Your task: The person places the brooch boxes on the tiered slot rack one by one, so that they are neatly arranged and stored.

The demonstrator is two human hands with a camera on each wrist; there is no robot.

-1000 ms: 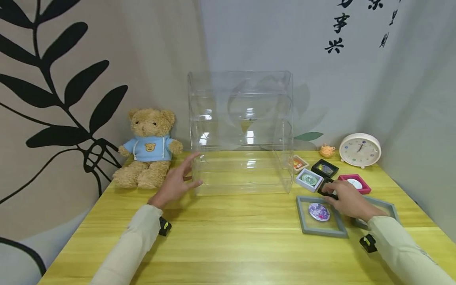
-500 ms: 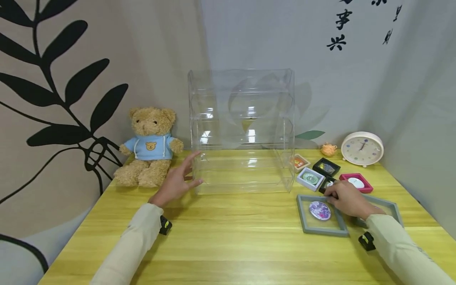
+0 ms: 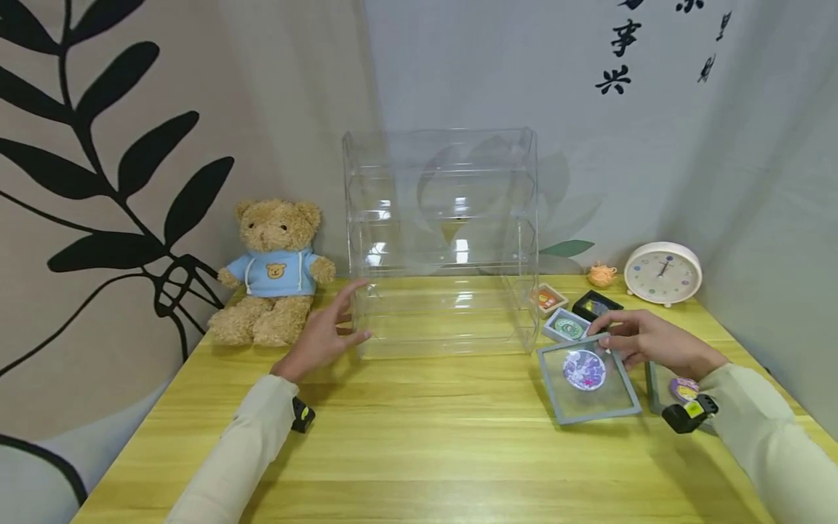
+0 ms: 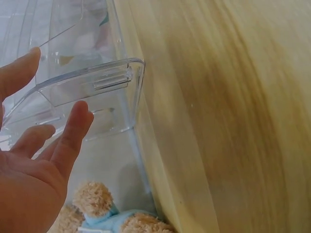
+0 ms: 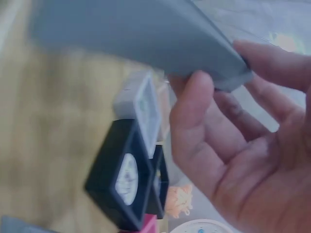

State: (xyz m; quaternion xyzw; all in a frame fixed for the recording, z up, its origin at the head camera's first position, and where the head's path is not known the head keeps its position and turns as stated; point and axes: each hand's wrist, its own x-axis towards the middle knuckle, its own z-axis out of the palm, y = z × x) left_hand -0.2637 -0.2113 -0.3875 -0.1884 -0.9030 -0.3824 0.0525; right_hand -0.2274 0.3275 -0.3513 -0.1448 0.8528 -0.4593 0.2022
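My right hand pinches the top corner of a grey square display frame. Inside the frame sits a round purple-and-white badge. The frame is tilted up, its face toward the head camera; in the right wrist view its grey edge lies between thumb and fingers. My left hand is at the left side of a clear tiered acrylic rack, fingers extended and spread. From the left wrist, the fingertips overlap the rack's clear side panel.
Behind the right hand are small frames: white with a green badge, orange, black. Another grey frame lies under the right wrist. A teddy bear sits left; a clock and small orange figurine stand back right.
My right hand has taken hold of the grey frame with the purple badge and tilted it up from lying flat. The left hand has stayed by the rack.
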